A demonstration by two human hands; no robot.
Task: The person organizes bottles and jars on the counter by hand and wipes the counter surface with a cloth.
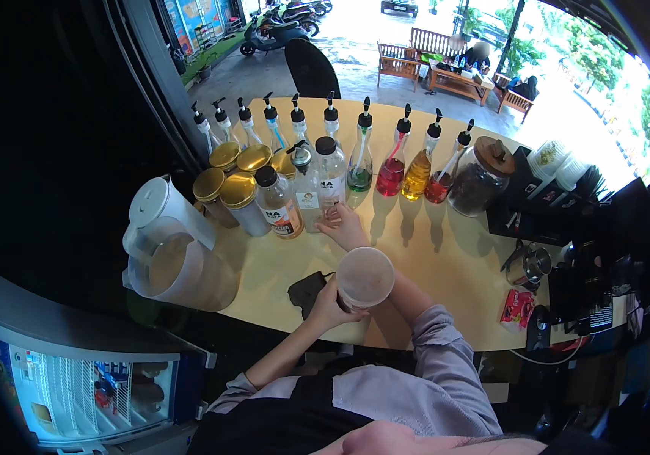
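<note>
My left hand [332, 308] is wrapped round a translucent plastic cup [366, 279], held upright over the front of the counter. My right hand [345, 227] reaches past the cup, fingers curled at the lower right side of a clear bottle [308, 199] with a metal top and a small label. The far side of that grip is hidden. Close behind these fingers stands a black-capped bottle [331, 171]. Left of the clear bottle is another black-capped bottle [279, 205] with an orange label.
Pump bottles stand along the back of the counter [446, 280], including a red syrup bottle [391, 171]. Gold-lidded jars [238, 191] and a clear pitcher [211, 280] are left. On the right are a wooden-lidded jar [480, 182], metal jug [526, 265] and red packet [518, 309].
</note>
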